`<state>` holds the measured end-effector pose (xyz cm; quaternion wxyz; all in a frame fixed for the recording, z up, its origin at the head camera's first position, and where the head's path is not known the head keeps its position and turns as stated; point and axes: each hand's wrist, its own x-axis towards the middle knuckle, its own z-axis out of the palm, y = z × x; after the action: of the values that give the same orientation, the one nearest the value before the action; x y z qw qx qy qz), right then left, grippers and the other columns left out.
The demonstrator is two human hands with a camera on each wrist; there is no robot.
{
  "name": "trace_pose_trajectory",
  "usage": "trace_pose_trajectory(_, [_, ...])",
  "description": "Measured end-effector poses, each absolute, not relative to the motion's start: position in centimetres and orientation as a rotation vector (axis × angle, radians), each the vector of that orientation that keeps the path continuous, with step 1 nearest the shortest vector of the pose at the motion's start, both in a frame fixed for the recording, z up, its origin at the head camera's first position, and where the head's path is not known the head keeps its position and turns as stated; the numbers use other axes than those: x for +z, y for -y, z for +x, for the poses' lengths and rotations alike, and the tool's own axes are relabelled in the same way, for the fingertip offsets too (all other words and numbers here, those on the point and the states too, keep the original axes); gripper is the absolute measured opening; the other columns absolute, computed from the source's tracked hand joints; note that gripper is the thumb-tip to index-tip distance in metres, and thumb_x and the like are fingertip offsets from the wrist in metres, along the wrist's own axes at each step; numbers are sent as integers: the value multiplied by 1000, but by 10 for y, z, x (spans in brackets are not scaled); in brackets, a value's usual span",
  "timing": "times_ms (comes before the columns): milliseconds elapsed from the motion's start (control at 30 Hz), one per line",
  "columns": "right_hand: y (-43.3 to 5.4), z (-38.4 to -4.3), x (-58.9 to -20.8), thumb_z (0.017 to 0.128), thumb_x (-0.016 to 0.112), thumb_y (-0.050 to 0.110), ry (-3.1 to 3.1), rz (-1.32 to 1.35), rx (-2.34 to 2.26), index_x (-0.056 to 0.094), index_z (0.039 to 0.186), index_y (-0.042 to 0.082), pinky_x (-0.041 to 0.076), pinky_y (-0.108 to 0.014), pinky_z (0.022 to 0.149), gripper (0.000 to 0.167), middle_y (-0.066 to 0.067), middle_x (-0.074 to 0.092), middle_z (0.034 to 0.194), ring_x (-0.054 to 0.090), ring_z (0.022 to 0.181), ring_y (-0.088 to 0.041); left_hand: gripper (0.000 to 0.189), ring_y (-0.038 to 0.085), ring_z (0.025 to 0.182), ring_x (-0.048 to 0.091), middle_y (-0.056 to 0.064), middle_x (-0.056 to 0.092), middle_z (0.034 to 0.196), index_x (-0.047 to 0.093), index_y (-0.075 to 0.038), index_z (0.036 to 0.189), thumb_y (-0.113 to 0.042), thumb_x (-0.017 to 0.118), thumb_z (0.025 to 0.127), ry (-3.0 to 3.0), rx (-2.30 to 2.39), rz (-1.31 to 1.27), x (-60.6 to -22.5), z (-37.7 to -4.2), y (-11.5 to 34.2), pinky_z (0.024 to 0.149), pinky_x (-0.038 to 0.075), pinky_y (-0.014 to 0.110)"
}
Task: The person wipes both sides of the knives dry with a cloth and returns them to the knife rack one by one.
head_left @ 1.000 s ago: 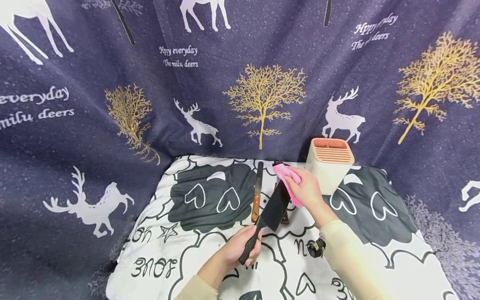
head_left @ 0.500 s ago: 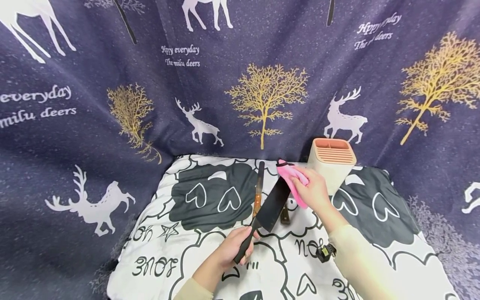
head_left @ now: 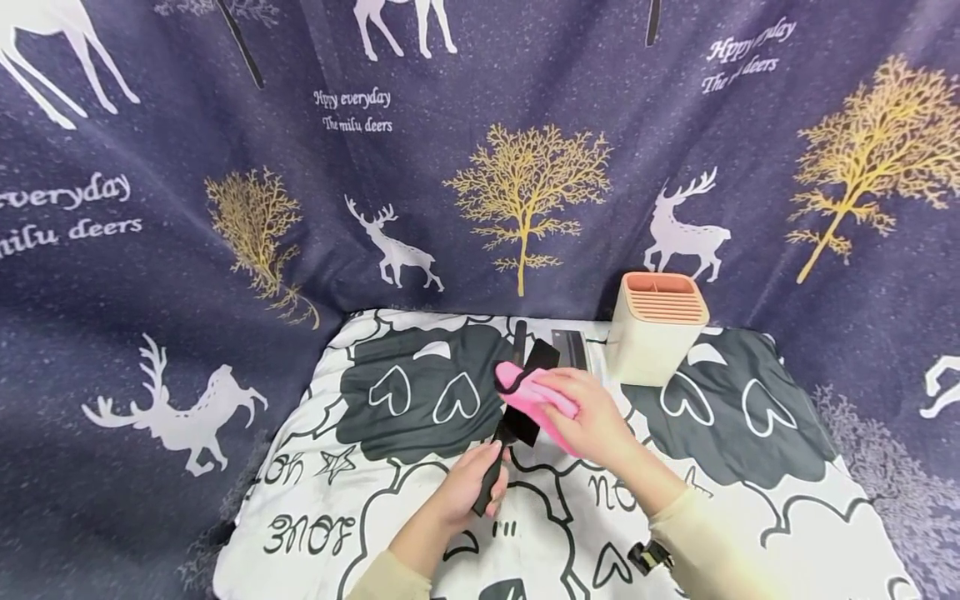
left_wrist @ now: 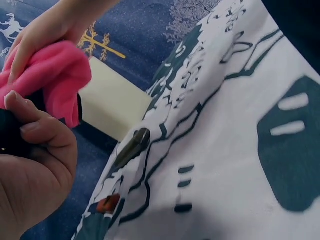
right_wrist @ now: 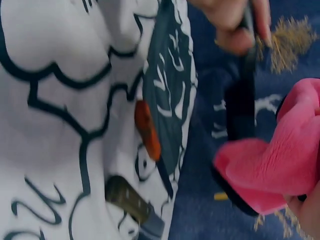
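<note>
My left hand (head_left: 467, 485) grips the black handle of a black kitchen cleaver (head_left: 543, 353), its blade pointing up and away. A pink cloth (head_left: 534, 398) with a dark edge is bunched in my right hand (head_left: 596, 421) and lies across the middle of that blade, hiding part of it. In the right wrist view, the blade meets the cloth. Below lie a knife with an orange-brown wooden handle (right_wrist: 147, 131) and a broad-bladed knife with a dark brown handle (right_wrist: 127, 201); both are partly covered in the head view.
A cream knife block (head_left: 651, 346) with an orange slotted top stands at the back right. The surface is covered by a black-and-white patterned cloth (head_left: 315, 500). Behind it hangs a dark blue curtain (head_left: 420, 150) with deer and trees.
My right hand has drawn the pink cloth down and left along the blade, from the far end toward the handle. The broad knife's blade behind has come into view.
</note>
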<state>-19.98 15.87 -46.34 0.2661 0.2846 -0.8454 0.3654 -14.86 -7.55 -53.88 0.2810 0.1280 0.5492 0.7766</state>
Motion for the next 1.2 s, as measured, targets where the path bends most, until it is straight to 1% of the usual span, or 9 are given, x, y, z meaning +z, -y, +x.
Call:
trace_pose_trajectory(167, [-135,-194,-471,77,78,10,2301,820,848,76,118,16,52,-47,100,41,-9,72,121,66,114,-31,32,1,39,48,-13,47,54,45,-15,107,-42,29,113,-1403,2123,365,-535,-152,66,44,43,20])
trace_pose_trajectory(300, [-123,-192,-477,81,80,20,2320,923,700,75,120,15,49,-53,109,40,-8,73,120,66,117,-32,34,2,39,46,-13,46,52,45,-18,104,-45,27,113,-1361,2122,389,-531,-153,63,44,40,22])
trace_pose_trajectory(367, [-119,-193,-480,83,79,23,2321,968,640,74,120,15,46,-55,111,38,-6,73,119,66,118,-31,34,3,39,46,-13,45,51,43,-18,103,-45,25,113,-1349,2113,404,-530,-154,63,44,38,22])
trace_pose_trajectory(400, [-118,-193,-480,84,79,26,2321,977,626,74,120,15,46,-56,111,37,-6,73,119,67,117,-30,35,3,39,45,-13,45,51,43,-17,103,-44,24,113,-1347,2110,409,-530,-154,64,44,38,22])
trace_pose_trajectory(600, [-114,-196,-479,86,78,28,2337,970,591,75,117,17,47,-56,107,33,-4,74,115,67,115,-28,34,3,39,45,-12,45,52,42,-16,102,-42,24,114,-1331,2104,423,-531,-155,66,45,38,22])
trace_pose_trajectory(867, [-111,-202,-479,83,78,22,2343,914,670,75,117,16,43,-59,112,35,-6,74,117,66,117,-29,35,3,40,45,-13,46,52,41,-13,102,-41,24,114,-1294,2130,468,-529,-155,70,46,38,23])
trace_pose_trajectory(1033, [-109,-207,-486,82,77,20,2373,842,672,75,118,16,43,-59,113,36,-6,74,118,66,119,-29,35,3,40,46,-13,46,52,41,-14,102,-42,25,113,-1322,2104,427,-529,-153,72,44,38,23])
trace_pose_trajectory(1067, [-108,-208,-488,83,77,20,2385,830,669,75,118,17,43,-59,113,36,-6,74,119,66,119,-28,35,3,40,46,-13,46,52,41,-14,101,-43,26,113,-1330,2096,417,-529,-152,73,44,39,23])
trace_pose_trajectory(1200, [-107,-210,-492,90,74,25,2409,780,658,75,120,17,43,-58,114,31,-5,74,121,65,121,-27,35,2,40,47,-13,45,51,41,-15,101,-45,27,113,-1349,2076,402,-530,-151,74,43,39,22])
